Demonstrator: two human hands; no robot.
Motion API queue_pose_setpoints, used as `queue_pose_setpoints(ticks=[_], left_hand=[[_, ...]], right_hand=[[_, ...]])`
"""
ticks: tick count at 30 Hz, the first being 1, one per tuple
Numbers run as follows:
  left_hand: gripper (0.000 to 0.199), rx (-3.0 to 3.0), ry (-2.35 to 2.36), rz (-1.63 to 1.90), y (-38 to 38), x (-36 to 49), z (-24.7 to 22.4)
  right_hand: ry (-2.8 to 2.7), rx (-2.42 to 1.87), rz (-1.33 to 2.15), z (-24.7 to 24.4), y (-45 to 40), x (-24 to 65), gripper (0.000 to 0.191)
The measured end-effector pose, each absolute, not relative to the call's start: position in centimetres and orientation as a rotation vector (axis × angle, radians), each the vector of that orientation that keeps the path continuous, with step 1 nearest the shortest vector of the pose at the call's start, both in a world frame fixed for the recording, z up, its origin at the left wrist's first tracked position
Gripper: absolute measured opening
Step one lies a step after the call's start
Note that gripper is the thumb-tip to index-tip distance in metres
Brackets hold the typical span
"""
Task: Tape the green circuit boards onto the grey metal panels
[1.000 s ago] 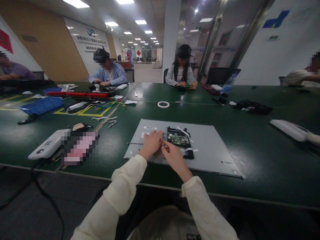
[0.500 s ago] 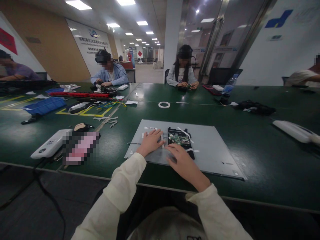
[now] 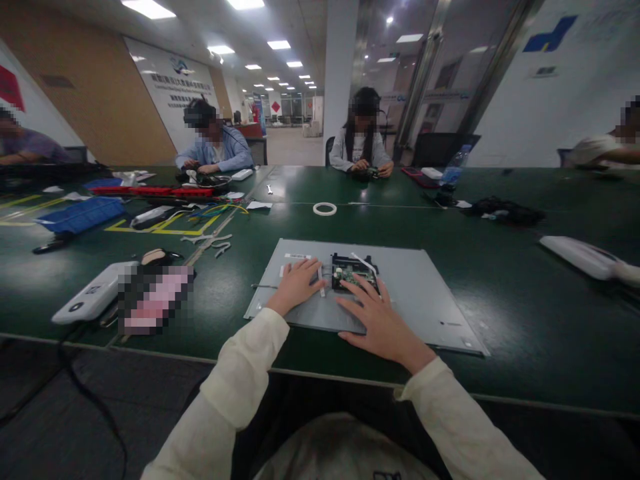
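A flat grey panel (image 3: 420, 300), looking like the back of a display, lies on the green table in front of me. On it sits a black frame with a green circuit board (image 3: 345, 272), and a white strip lies across its upper right. My left hand (image 3: 299, 285) rests on the panel left of the board, fingers apart, beside a short white strip (image 3: 321, 280). My right hand (image 3: 377, 320) is spread over the board's lower right part and covers some of it. A thin cable (image 3: 264, 287) sticks out at the panel's left edge.
A white power bank (image 3: 93, 293) and a blurred pink item (image 3: 157, 300) lie to the left. Farther off are a white tape ring (image 3: 325, 209), a small wrench (image 3: 270, 189) and a blue tray (image 3: 83, 213). Several people sit around the table (image 3: 520, 320).
My right hand has moved to the right and spread its fingers over the board. My left hand stays about where it was on the panel. The view has shifted slightly.
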State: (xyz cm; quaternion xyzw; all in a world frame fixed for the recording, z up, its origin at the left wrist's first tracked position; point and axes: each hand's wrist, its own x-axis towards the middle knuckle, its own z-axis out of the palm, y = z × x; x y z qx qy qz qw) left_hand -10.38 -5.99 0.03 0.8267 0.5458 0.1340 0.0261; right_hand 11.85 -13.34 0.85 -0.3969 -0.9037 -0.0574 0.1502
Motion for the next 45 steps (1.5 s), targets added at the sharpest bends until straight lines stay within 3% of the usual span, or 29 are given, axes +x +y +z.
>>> queue_pose_setpoints(ticks=[4, 15, 38, 45], left_hand=[[0.040, 2.529, 1.705, 0.425, -6.0, -10.2, 0.1], [0.041, 2.554, 1.683, 0.446, -6.0, -10.3, 0.0], [0.036, 2.475, 1.675, 1.017, -5.5, -10.6, 0.3], [0.035, 2.464, 1.699, 1.042, -5.5, -10.7, 0.4]], right_hand=[[-2.605, -1.173, -0.214, 0.8, -13.4, 11.9, 0.055], [-2.609, -1.243, -0.172, 0.9, -13.6, 12.0, 0.059], [-2.634, -1.346, -0.001, 1.0, -13.4, 12.0, 0.064], [-2.585, -1.458, -0.018, 0.9, -12.6, 13.0, 0.064]])
